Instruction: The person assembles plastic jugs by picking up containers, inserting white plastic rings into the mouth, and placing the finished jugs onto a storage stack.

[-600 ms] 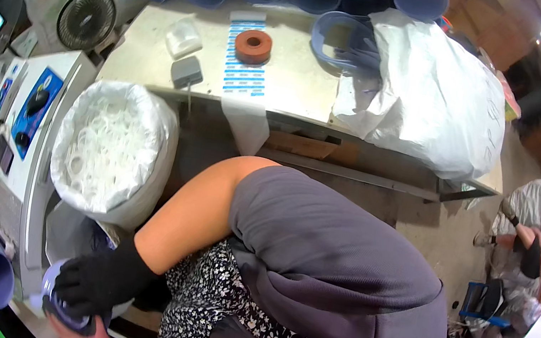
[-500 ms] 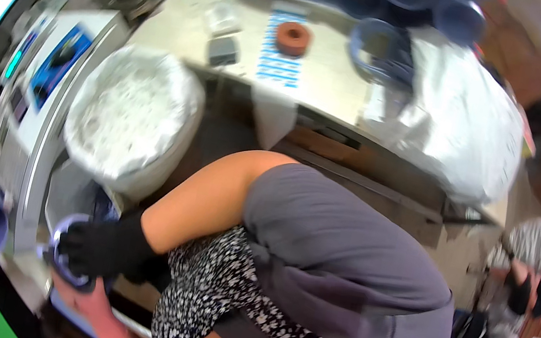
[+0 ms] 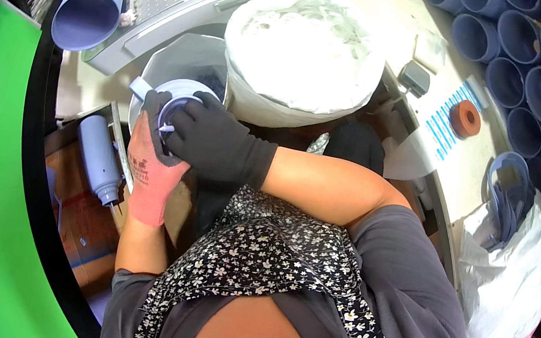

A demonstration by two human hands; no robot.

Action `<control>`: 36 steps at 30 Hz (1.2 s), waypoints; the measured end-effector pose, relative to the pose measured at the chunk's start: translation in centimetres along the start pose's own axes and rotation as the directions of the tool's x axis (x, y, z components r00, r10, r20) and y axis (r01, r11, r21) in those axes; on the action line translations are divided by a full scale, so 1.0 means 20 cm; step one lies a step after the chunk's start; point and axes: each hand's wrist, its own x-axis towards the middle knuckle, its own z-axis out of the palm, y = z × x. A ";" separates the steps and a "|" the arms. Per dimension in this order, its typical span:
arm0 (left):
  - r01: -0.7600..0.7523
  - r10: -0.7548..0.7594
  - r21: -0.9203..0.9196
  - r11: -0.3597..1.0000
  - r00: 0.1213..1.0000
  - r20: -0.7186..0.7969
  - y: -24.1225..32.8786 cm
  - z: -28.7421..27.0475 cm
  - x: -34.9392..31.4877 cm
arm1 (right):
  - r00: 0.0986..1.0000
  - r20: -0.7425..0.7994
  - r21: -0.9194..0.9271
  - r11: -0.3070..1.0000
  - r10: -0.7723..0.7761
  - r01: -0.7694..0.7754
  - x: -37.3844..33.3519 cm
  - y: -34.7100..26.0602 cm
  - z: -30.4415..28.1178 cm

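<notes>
My left hand, in a pink glove with dark fingers, grips the near left side of a lavender plastic piece with a round rim and a tab sticking out at its left. My right hand, in a black glove, bends its fingers over the same piece from the right, at its round opening. A small pale peg shows between the hands; I cannot tell whether it belongs to the piece. Both hands are above the edge of a grey-white bag-lined bin. Most of the piece is hidden by the gloves.
A large white-lined tub of pale scraps stands just beyond my hands. A lavender tube lies at the far left, and a lavender bottle-shaped part rests below it. Blue cylinders are stacked right, near an orange tape roll and white bag.
My view has swung left, so the bench and stacked cylinders now sit further right. Both hands remain on the lavender piece, and my left hand shows more fully.
</notes>
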 end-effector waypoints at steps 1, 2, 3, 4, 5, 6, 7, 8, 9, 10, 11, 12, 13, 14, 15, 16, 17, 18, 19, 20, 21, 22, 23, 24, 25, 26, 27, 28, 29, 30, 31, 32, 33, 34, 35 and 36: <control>0.036 -0.036 0.003 0.999 0.999 0.031 0.00 0.00 0.00 | 1.000 0.004 0.008 1.000 0.002 -0.002 0.00 0.01 0.00; 0.034 -0.035 0.015 0.999 0.999 0.034 -0.01 0.01 0.01 | 1.000 0.016 0.008 1.000 0.005 -0.005 -0.01 0.02 0.01; 0.032 -0.033 0.027 0.999 0.999 0.038 -0.02 0.02 0.00 | 1.000 0.028 0.008 1.000 0.009 -0.009 -0.01 0.03 0.01; 0.031 -0.032 0.039 0.999 0.999 0.042 -0.02 0.03 0.01 | 0.999 0.040 0.008 1.000 0.012 -0.013 -0.02 0.04 0.02; 0.041 -0.042 0.031 0.999 0.998 0.050 -0.01 0.04 0.02 | 0.999 0.036 0.022 0.999 0.023 -0.024 -0.03 0.05 0.03; 0.052 -0.054 0.026 0.998 0.996 0.066 -0.02 0.04 0.03 | 0.998 0.051 0.049 0.998 0.028 -0.030 -0.03 0.06 0.03; 0.064 -0.065 0.021 0.998 0.994 0.082 -0.03 0.05 0.02 | 0.997 0.066 0.076 0.996 0.032 -0.037 -0.04 0.07 0.03; 0.076 -0.078 0.024 0.997 0.992 0.095 -0.03 0.03 0.02 | 0.997 0.077 0.107 0.994 0.029 -0.037 -0.04 0.08 0.02; 0.038 -0.043 0.049 0.998 0.993 0.106 -0.01 0.02 0.04 | 0.998 0.059 0.155 0.988 0.011 -0.021 -0.03 0.11 -0.01; 0.050 -0.045 -0.039 0.998 0.992 0.116 -0.01 0.01 0.07 | 0.999 0.042 0.203 0.979 -0.006 -0.003 -0.01 0.14 -0.05; 0.065 -0.048 -0.131 0.989 0.990 0.132 -0.02 0.00 0.11 | 1.000 0.027 0.252 0.968 -0.017 0.009 0.00 0.18 -0.08; 0.089 -0.059 -0.214 0.973 0.988 0.141 -0.03 -0.02 0.12 | 0.993 0.117 0.224 0.975 -0.017 -0.010 -0.01 0.21 -0.09; 0.225 -0.163 -0.412 0.883 0.970 0.182 -0.06 -0.02 0.11 | 0.993 0.115 0.223 0.975 -0.012 -0.014 -0.02 0.25 -0.09; 0.338 -0.247 -0.624 0.705 0.941 0.231 0.01 -0.03 0.15 | 0.993 0.118 0.225 0.974 -0.011 -0.016 -0.04 0.27 -0.10; 0.311 -0.227 -0.739 0.597 0.949 0.216 -0.01 -0.04 0.15 | 0.992 0.124 0.244 0.969 0.017 -0.047 -0.05 0.30 -0.11; 0.274 -0.207 -0.836 0.475 0.958 0.197 -0.05 -0.06 0.15 | 0.990 0.132 0.262 0.962 0.047 -0.080 -0.07 0.32 -0.12; 0.213 -0.247 -0.692 0.690 0.968 0.051 -0.09 -0.04 0.19 | 0.986 0.118 0.281 0.949 0.116 -0.146 -0.09 0.35 -0.13; 0.207 -0.330 -0.681 0.702 0.943 -0.053 -0.25 -0.02 0.16 | 0.978 0.108 0.307 0.930 0.178 -0.203 -0.11 0.37 -0.14; 0.344 -0.462 -0.548 0.762 0.882 -0.089 -0.38 -0.02 0.13 | 0.961 0.122 0.308 0.911 0.250 -0.276 -0.11 0.37 -0.18; 0.481 -0.577 -0.417 0.771 0.805 -0.139 -0.52 0.01 0.09 | 0.935 0.138 0.296 0.888 0.326 -0.353 -0.13 0.37 -0.22; 0.605 -0.716 -0.474 0.640 0.693 -0.081 -0.76 0.04 -0.06 | 0.945 0.032 0.312 0.895 0.326 -0.320 -0.14 0.35 -0.24; 0.697 -0.820 -0.527 0.487 0.572 -0.002 -0.96 0.09 -0.20 | 0.938 -0.080 0.315 0.902 0.336 -0.296 -0.16 0.35 -0.26; 0.767 -0.852 -0.569 0.296 0.482 0.207 -0.99 0.16 -0.26 | 0.942 -0.054 0.296 0.907 0.330 -0.301 -0.18 0.37 -0.28; 0.820 -0.828 -0.564 0.095 0.380 0.413 -0.98 0.23 -0.29 | 0.935 -0.081 0.267 0.911 0.346 -0.314 -0.20 0.38 -0.27; 0.795 -0.849 -0.602 0.078 0.369 0.378 -0.98 0.29 -0.31 | 0.926 -0.108 0.241 0.914 0.361 -0.327 -0.22 0.38 -0.26; 0.767 -0.867 -0.639 0.059 0.356 0.348 -0.97 0.36 -0.32 | 0.918 -0.133 0.210 0.915 0.375 -0.343 -0.24 0.37 -0.24; 0.735 -0.885 -0.677 0.038 0.339 0.319 -0.95 0.41 -0.32 | 0.910 -0.222 0.112 0.936 0.350 -0.333 -0.23 0.37 -0.21; 0.734 -0.879 -0.676 0.061 0.361 0.313 -0.93 0.44 -0.32 | 0.910 -0.238 0.083 0.941 0.339 -0.329 -0.21 0.36 -0.20; 0.733 -0.872 -0.675 0.083 0.381 0.307 -0.90 0.44 -0.31 | 0.911 -0.252 0.053 0.944 0.327 -0.325 -0.19 0.36 -0.21; 0.731 -0.865 -0.674 0.105 0.401 0.301 -0.88 0.44 -0.31 | 0.911 -0.266 0.023 0.947 0.315 -0.321 -0.18 0.35 -0.21; 0.730 -0.864 -0.675 0.111 0.406 0.297 -0.90 0.47 -0.35 | 0.915 -0.240 0.028 0.944 0.325 -0.328 -0.16 0.35 -0.20; 0.729 -0.859 -0.672 0.129 0.420 0.292 -0.91 0.48 -0.35 | 0.912 -0.224 0.043 0.938 0.344 -0.343 -0.16 0.36 -0.18; 0.729 -0.853 -0.669 0.147 0.436 0.287 -0.93 0.49 -0.35 | 0.908 -0.209 0.057 0.931 0.363 -0.360 -0.17 0.36 -0.15; 0.716 -0.866 -0.693 0.086 0.398 0.304 -0.95 0.48 -0.36 | 0.903 -0.194 0.069 0.924 0.383 -0.377 -0.18 0.36 -0.14; 0.703 -0.872 -0.711 0.022 0.361 0.331 -0.91 0.44 -0.33 | 0.913 -0.142 0.079 0.923 0.383 -0.376 -0.17 0.34 -0.15; 0.688 -0.875 -0.724 -0.042 0.325 0.359 -0.89 0.43 -0.32 | 0.918 -0.102 0.130 0.920 0.383 -0.369 -0.16 0.33 -0.16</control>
